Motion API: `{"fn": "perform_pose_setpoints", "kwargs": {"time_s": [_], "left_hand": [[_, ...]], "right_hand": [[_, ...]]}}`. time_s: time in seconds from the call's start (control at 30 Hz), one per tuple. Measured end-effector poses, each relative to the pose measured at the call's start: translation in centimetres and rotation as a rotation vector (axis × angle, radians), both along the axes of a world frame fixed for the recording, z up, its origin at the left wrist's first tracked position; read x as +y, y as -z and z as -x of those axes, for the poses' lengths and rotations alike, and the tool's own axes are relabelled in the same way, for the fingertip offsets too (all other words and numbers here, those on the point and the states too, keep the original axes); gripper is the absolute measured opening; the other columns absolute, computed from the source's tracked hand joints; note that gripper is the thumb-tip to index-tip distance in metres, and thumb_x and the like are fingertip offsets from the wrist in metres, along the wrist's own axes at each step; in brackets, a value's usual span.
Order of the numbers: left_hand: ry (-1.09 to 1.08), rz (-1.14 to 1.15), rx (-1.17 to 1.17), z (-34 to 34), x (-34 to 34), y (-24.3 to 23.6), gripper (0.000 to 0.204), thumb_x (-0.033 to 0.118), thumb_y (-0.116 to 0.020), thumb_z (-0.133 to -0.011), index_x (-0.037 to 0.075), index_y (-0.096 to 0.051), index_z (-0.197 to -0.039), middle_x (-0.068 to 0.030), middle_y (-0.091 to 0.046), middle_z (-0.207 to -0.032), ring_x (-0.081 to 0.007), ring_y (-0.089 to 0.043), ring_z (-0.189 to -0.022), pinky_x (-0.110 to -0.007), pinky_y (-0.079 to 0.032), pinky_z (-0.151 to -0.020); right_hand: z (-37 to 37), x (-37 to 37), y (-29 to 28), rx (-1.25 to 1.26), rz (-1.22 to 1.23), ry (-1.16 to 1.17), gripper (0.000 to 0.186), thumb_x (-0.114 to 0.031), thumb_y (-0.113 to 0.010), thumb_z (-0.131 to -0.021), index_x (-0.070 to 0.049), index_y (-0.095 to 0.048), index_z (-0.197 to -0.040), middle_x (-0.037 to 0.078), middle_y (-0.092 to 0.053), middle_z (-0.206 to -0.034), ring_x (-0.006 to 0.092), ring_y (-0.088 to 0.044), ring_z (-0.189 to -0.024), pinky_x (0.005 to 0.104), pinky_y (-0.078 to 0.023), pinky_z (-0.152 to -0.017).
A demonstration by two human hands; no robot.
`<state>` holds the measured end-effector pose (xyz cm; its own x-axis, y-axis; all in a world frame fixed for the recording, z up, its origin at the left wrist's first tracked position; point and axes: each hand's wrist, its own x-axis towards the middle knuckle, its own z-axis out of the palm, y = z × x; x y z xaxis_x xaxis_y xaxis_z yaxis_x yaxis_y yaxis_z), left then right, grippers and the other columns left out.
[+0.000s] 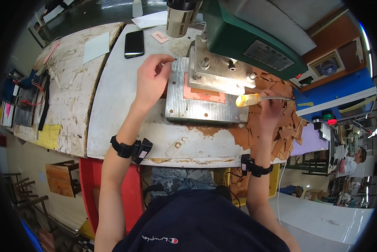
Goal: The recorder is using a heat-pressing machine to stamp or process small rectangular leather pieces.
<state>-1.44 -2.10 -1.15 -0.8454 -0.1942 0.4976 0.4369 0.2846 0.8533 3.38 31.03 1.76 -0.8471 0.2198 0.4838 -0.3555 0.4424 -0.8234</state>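
Observation:
My left hand (151, 82) is at the left edge of a ridged metal plate (186, 110), fingers loosely bent and apart, with no object visible in them. On the plate lies a pinkish flat template (215, 97) with a brown piece (203, 90) on it, partly under the steel head (213, 69) of a green press (255, 46). Right of the plate, my right hand (271, 111) is over brown leather-like scraps (255, 126). A lit yellow lamp (247, 100) on a bent metal neck crosses in front of its fingers; blur and the lamp hide what they hold, if anything.
A black phone (134, 43), a small pink card (159, 37) and a beige canister (178, 23) stand or lie behind my left hand. At right is a blue box (335, 105) with red and green buttons. A red bin (108, 185) is below the table's edge.

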Motion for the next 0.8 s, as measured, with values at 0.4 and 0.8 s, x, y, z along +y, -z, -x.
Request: {"fn": "perform_pose_setpoints", "kwargs": {"time_s": [0.4,0.8], "left_hand": [[0.442,0.646,0.166,-2.4,2.8,-0.9,0.018,0.024,-0.065,-0.086,0.011,-0.074,-0.095,-0.0128,-0.068,-0.102,-0.0328,-0.056,-0.108,-0.049,-0.039,-0.099],[0.038,0.381,0.028,-1.3,0.1,-1.1,0.017,0.015,-0.062,-0.085,0.006,-0.069,-0.097,-0.0117,-0.066,-0.103,-0.0319,-0.058,-0.105,-0.044,-0.047,-0.089]], "right_hand": [[1.2,-6.8,0.9,-0.034,0.044,-0.157,0.014,-0.002,-0.06,-0.088,0.002,-0.065,-0.1,0.007,-0.071,-0.086,0.0115,-0.065,-0.079,0.0246,-0.05,-0.073],[0.8,-8.7,1.9,-0.048,-0.572,-0.251,0.021,-0.011,-0.068,-0.087,0.001,-0.071,-0.104,0.018,-0.07,-0.095,0.0254,-0.067,-0.08,0.0317,-0.051,-0.075]]}}
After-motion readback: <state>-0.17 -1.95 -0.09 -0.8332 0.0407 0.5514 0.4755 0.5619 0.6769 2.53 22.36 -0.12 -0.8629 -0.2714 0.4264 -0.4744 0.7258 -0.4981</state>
